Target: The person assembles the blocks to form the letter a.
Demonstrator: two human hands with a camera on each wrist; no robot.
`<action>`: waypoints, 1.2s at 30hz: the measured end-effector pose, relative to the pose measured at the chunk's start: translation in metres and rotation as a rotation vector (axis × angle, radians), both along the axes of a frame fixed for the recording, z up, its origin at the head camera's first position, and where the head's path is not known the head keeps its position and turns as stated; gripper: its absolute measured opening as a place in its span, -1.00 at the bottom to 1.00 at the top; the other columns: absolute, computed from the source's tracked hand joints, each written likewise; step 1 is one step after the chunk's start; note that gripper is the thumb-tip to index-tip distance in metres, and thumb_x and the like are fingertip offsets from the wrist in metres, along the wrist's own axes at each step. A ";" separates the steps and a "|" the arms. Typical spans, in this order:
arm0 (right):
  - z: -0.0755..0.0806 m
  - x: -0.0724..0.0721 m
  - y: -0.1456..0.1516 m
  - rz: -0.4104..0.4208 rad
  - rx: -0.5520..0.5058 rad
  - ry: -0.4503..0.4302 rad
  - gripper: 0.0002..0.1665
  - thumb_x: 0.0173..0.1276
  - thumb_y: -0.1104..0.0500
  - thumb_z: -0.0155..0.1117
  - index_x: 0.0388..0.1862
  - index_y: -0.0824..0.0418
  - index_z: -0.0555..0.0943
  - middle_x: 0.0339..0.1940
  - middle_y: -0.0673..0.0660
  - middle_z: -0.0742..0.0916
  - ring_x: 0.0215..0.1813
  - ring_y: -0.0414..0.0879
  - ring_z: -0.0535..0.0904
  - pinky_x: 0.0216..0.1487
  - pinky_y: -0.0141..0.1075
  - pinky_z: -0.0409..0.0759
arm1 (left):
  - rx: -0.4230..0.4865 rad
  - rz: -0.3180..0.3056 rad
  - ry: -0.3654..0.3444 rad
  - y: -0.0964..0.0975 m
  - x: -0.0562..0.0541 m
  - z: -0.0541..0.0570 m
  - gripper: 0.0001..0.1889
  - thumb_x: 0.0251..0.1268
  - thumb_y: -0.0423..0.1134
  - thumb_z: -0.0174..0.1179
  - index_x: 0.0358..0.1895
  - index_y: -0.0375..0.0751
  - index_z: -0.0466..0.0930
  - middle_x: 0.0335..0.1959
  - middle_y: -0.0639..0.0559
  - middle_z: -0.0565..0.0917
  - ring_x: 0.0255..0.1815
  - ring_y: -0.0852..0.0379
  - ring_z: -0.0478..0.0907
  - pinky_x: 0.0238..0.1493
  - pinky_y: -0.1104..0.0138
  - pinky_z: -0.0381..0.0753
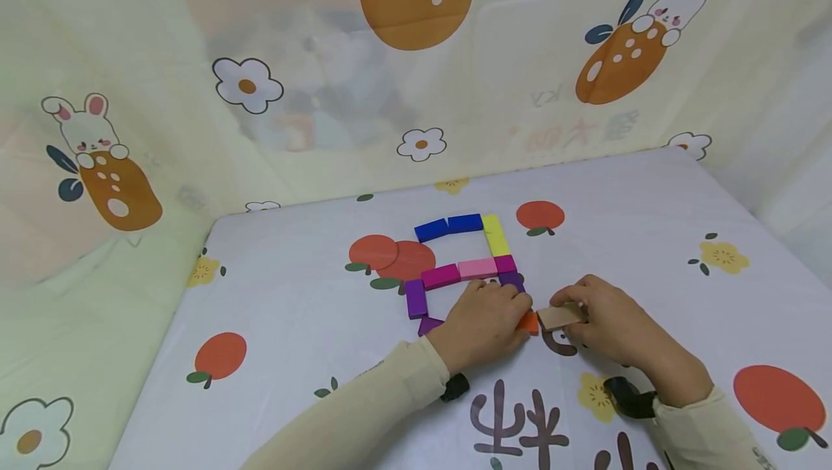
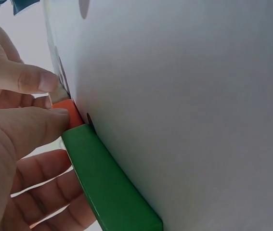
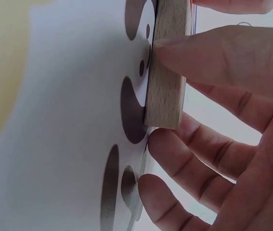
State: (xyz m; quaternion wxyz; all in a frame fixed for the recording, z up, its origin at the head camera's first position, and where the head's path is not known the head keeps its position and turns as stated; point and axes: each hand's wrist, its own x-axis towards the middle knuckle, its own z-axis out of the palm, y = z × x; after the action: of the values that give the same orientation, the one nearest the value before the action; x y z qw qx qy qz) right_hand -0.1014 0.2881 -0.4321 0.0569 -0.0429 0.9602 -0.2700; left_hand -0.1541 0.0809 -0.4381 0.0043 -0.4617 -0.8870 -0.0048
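My left hand (image 1: 484, 322) pinches a small orange block (image 1: 530, 323) at the lower right of an outline of coloured blocks on the table. A green block (image 2: 110, 183) runs on from the orange one in the left wrist view; in the head view the hand hides it. My right hand (image 1: 614, 322) grips a plain wooden block (image 1: 554, 317) between thumb and fingers. This block lies flat on the cloth, its left end right at the orange block. Purple blocks (image 1: 416, 299) and a dark purple one (image 1: 511, 280) border the left hand.
Farther back in the outline are a magenta block (image 1: 440, 276), a pink block (image 1: 477, 268), a yellow block (image 1: 497, 236) and two blue blocks (image 1: 464, 223). A white printed cloth (image 1: 292, 325) covers the table. A patterned curtain (image 1: 312, 131) hangs behind it.
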 end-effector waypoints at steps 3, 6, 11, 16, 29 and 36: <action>0.000 -0.001 0.001 0.003 0.001 0.006 -0.59 0.09 0.36 0.57 -0.03 0.25 0.75 -0.11 0.22 0.65 -0.23 0.01 0.50 -0.27 -0.17 0.51 | -0.001 0.002 -0.002 0.000 0.000 0.001 -0.64 0.44 0.11 0.28 0.17 0.08 0.67 -0.03 0.20 0.72 -0.02 0.21 0.61 0.20 0.25 0.51; -0.001 -0.001 0.002 0.009 -0.008 0.009 -0.59 0.09 0.36 0.57 -0.03 0.26 0.74 -0.11 0.23 0.65 -0.24 0.00 0.49 -0.28 -0.18 0.50 | -0.005 0.003 -0.020 -0.001 -0.001 0.002 -0.61 0.44 0.14 0.28 0.19 0.09 0.66 -0.03 0.20 0.71 -0.01 0.23 0.60 0.18 0.27 0.51; -0.001 0.000 0.003 0.023 -0.019 0.010 -0.54 0.08 0.29 0.60 0.01 0.26 0.74 -0.09 0.23 0.64 -0.21 0.00 0.50 -0.25 -0.17 0.51 | 0.014 0.054 -0.089 -0.009 -0.015 0.014 -0.64 0.49 0.14 0.23 0.14 0.05 0.64 -0.12 0.19 0.66 -0.12 0.25 0.54 -0.01 0.36 0.55; -0.002 -0.001 0.000 0.020 -0.007 -0.002 -0.50 0.08 0.23 0.62 0.05 0.25 0.74 -0.06 0.25 0.63 -0.16 0.03 0.52 -0.21 -0.16 0.55 | -0.013 0.183 -0.094 -0.029 -0.048 0.029 -0.60 0.52 0.08 0.23 0.24 -0.02 0.61 0.03 0.05 0.64 -0.04 0.14 0.54 0.00 0.30 0.62; 0.003 -0.009 -0.006 -0.009 0.002 0.011 -0.48 0.29 -0.04 0.48 0.07 0.31 0.73 -0.18 0.21 0.65 -0.21 0.02 0.51 -0.30 -0.17 0.51 | -0.070 0.215 -0.152 -0.039 -0.081 0.013 -0.52 0.44 0.10 0.31 0.29 -0.01 0.60 0.03 0.05 0.65 0.00 0.14 0.54 0.09 0.27 0.60; 0.013 -0.033 -0.023 -0.030 -0.001 -0.053 -0.57 0.41 -0.03 0.35 0.00 0.30 0.75 -0.16 0.24 0.70 -0.12 0.12 0.58 -0.19 0.02 0.65 | -0.067 0.221 -0.154 -0.037 -0.083 0.011 -0.67 0.48 0.02 0.29 0.15 -0.02 0.64 -0.10 0.07 0.65 -0.12 0.15 0.51 -0.04 0.33 0.54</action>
State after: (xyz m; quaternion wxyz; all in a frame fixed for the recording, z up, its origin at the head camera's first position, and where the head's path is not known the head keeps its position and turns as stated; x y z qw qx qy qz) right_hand -0.1344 0.2651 -0.4195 0.0781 -0.0212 0.9587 -0.2725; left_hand -0.2372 0.0443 -0.4275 -0.0786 -0.3596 -0.9297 -0.0100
